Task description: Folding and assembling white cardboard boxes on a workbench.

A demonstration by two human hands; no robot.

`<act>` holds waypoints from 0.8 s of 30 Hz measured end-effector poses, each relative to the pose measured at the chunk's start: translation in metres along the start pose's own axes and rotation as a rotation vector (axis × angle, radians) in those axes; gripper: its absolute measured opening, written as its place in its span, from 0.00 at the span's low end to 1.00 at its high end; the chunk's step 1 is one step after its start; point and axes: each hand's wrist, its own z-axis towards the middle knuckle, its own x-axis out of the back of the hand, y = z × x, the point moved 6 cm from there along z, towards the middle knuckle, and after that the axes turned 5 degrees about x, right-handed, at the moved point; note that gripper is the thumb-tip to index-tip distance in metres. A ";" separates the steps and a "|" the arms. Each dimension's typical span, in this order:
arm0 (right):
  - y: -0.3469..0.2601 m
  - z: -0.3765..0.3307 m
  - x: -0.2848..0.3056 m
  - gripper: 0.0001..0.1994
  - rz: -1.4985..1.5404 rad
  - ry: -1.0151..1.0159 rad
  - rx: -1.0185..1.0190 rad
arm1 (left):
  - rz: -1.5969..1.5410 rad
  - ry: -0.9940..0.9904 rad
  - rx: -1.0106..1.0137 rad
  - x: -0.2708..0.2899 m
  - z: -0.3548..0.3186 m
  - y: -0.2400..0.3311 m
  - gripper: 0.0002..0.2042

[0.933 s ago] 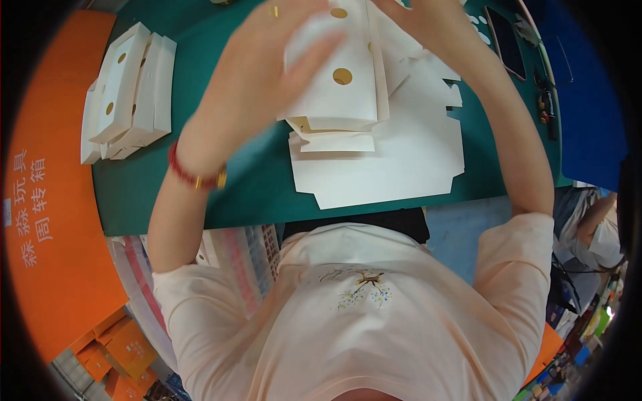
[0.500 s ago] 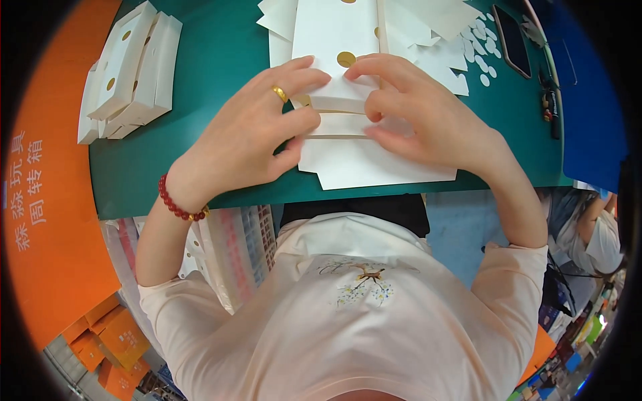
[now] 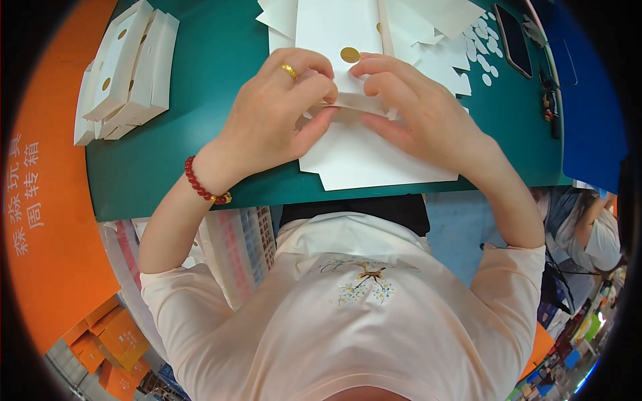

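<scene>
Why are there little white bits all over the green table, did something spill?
Small white oval scraps lie scattered on the green table near the dark phone, like loose punch-outs. Otherwise, both hands, left hand and right hand, press a white card box flat, and folded boxes sit neatly stacked.

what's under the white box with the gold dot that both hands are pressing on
Under the white box lies a flat white card sheet on the green table. The left hand and right hand cover the box's near edge, so what lies beneath there is hidden.
</scene>
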 end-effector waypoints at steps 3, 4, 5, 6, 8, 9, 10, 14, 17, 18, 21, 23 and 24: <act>0.012 -0.010 0.006 0.15 0.145 -0.098 -0.039 | -0.048 -0.068 0.050 0.004 0.006 -0.002 0.12; 0.015 -0.013 0.008 0.15 0.147 -0.102 -0.036 | 0.008 -0.104 -0.004 0.004 0.006 0.000 0.12; 0.017 -0.017 0.009 0.15 0.105 -0.130 -0.007 | 0.064 -0.141 -0.058 0.002 0.006 0.002 0.13; 0.018 -0.021 0.009 0.14 0.061 -0.158 0.020 | 0.062 -0.140 -0.056 0.000 0.006 0.001 0.13; 0.021 -0.023 0.012 0.13 0.038 -0.173 0.050 | 0.166 -0.050 -0.216 0.000 0.005 0.009 0.13; 0.021 -0.023 0.012 0.12 0.016 -0.184 0.078 | 0.164 -0.052 -0.216 -0.001 0.004 0.008 0.13; 0.022 -0.023 0.012 0.12 0.017 -0.183 0.075 | 0.216 -0.037 -0.239 -0.001 0.003 0.010 0.13; 0.014 -0.020 0.016 0.11 -0.011 -0.170 0.140 | 0.333 -0.053 -0.242 -0.005 0.006 0.017 0.13; 0.017 -0.021 0.015 0.11 0.004 -0.168 0.131 | 0.336 -0.083 -0.207 -0.004 0.005 0.019 0.13; 0.018 -0.022 0.016 0.12 0.021 -0.165 0.116 | 0.335 -0.083 -0.207 -0.007 0.006 0.021 0.13; 0.015 -0.017 0.012 0.14 0.039 -0.137 0.131 | 0.392 -0.059 -0.254 -0.022 0.009 0.029 0.13; 0.017 -0.017 0.011 0.14 0.069 -0.117 0.094 | 0.351 -0.022 -0.255 -0.027 0.011 0.028 0.12; 0.020 -0.018 0.010 0.15 0.100 -0.098 0.049 | 0.346 -0.026 -0.258 -0.027 0.011 0.029 0.12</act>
